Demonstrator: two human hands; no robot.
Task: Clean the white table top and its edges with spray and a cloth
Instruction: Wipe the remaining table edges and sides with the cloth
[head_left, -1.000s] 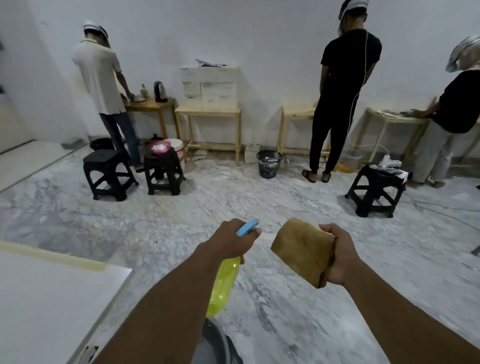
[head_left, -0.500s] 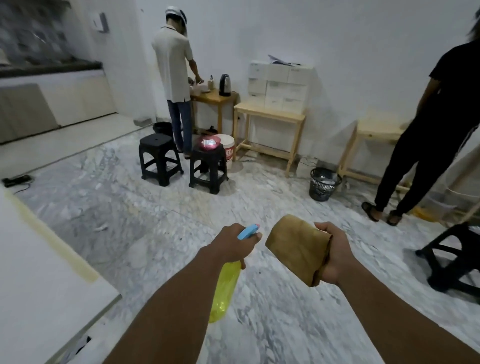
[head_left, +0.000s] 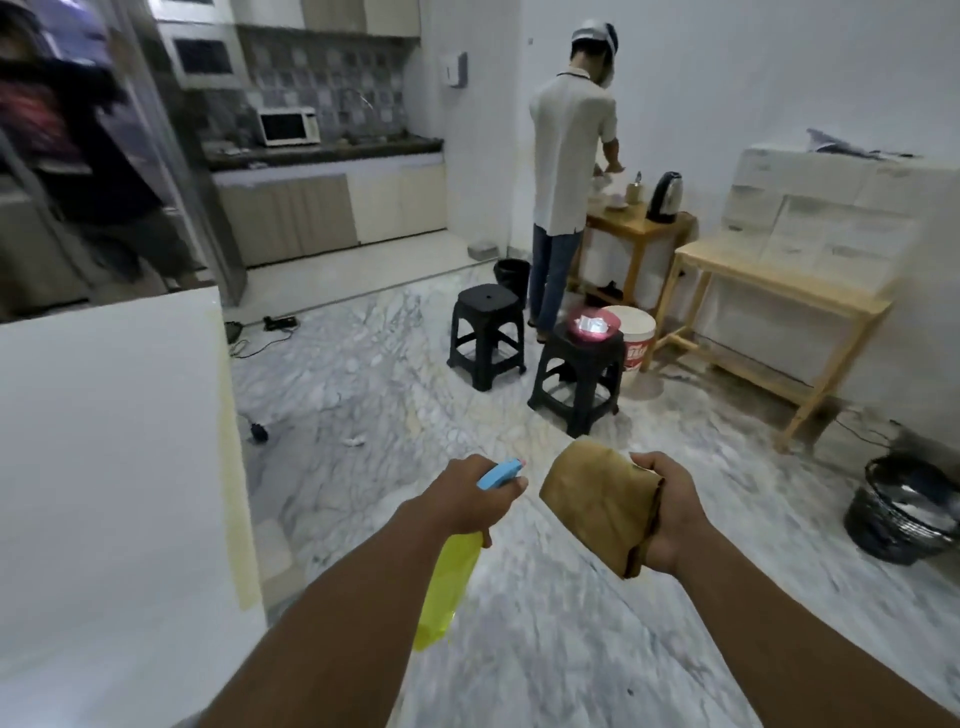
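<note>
Left hand (head_left: 462, 499) curls its fingers round the bottle (head_left: 448, 587); right hand (head_left: 670, 514) clasps the cloth (head_left: 597, 501); table (head_left: 104, 467) at nine o'clock.

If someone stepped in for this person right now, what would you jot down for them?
Left hand grips the yellow spray bottle by its blue head, and the bottle hangs down.
Right hand holds the folded brown cloth.
Both are over the marble floor, to the right of the white table top and not touching it.
Done: bottle and cloth are in hand. No spray or wiping shows on the table.
Left: spray the top, then wipe it and its edges.
</note>
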